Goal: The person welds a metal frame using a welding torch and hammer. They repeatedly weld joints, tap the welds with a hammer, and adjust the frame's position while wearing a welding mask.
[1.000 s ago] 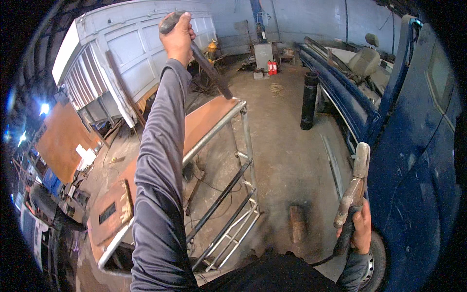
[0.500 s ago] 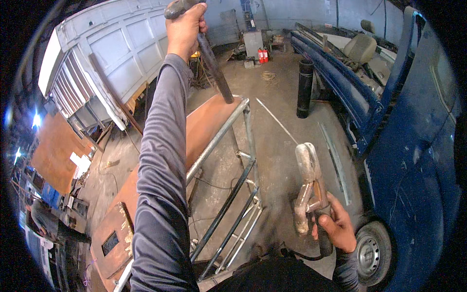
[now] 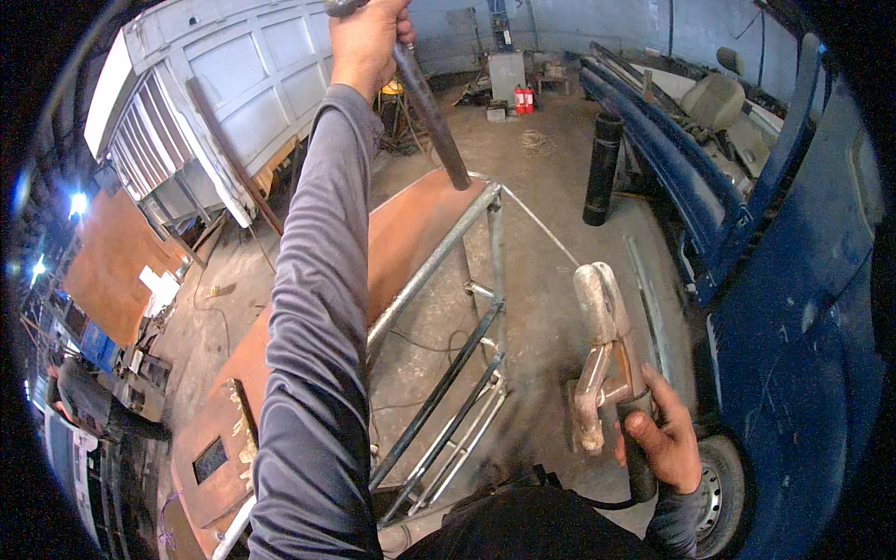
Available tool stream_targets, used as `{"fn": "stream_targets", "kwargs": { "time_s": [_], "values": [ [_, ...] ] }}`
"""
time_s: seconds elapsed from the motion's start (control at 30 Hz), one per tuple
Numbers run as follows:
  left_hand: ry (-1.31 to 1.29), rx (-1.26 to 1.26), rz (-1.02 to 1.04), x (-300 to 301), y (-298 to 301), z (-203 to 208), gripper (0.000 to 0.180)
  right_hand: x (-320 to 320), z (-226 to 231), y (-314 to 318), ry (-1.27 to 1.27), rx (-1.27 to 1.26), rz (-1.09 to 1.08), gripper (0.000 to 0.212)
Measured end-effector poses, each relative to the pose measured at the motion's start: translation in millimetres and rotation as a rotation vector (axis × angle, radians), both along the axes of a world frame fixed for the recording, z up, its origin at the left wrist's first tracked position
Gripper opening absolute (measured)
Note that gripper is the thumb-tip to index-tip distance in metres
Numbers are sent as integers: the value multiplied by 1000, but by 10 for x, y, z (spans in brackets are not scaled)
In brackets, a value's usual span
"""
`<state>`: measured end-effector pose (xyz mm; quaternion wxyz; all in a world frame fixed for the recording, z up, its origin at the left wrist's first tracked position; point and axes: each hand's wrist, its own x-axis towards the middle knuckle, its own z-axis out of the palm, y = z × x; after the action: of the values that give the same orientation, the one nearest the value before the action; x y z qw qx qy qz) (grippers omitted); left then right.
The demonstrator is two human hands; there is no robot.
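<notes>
My left hand (image 3: 366, 45) is raised at the top and closed around a dark metal bar (image 3: 432, 117), which has a thick rounded piece at its upper end. The bar slants down, its lower end against the far corner of a brown board (image 3: 417, 227). This board lies on a metal tube frame (image 3: 434, 254). In my right hand (image 3: 665, 437), fingers wrapped round its handle, is a welding electrode holder (image 3: 602, 303). A thin welding rod (image 3: 543, 226) sticks out of its jaws, its tip at the frame's far corner; whether they touch, I cannot tell.
To the right stands a blue vehicle body (image 3: 793, 327) with a wheel (image 3: 714, 490). A black cylinder (image 3: 603, 168) stands on the floor ahead, with red fire extinguishers (image 3: 525, 99) farther back. At far left are a white truck body (image 3: 233, 84) and another person (image 3: 89, 397).
The welding rod's tip has come to the frame's corner, where a gap showed before. The view has shifted slightly. Both hands keep their hold.
</notes>
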<state>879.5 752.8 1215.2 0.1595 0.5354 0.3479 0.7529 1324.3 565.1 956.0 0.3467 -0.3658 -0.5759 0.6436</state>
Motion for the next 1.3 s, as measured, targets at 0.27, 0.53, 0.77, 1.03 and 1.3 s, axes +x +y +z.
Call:
{"fn": "stream_targets", "kwargs": {
  "time_s": [0.27,0.53,0.77,1.03,1.3],
  "values": [
    [-23,-37,-28,26,83,21,23,0,36,-16,-46,45,34,67],
    [-80,-53,-95,49,25,1,21,-62,30,-33,-51,86,18,69],
    [110,152,-71,-108,295,2,13,-107,92,-29,-146,143,-3,70],
    [37,46,-83,106,339,-67,16,-75,16,29,-147,186,-22,83],
    [-29,-40,-104,155,56,55,25,85,-32,-94,-8,187,-142,69]
  ]
}}
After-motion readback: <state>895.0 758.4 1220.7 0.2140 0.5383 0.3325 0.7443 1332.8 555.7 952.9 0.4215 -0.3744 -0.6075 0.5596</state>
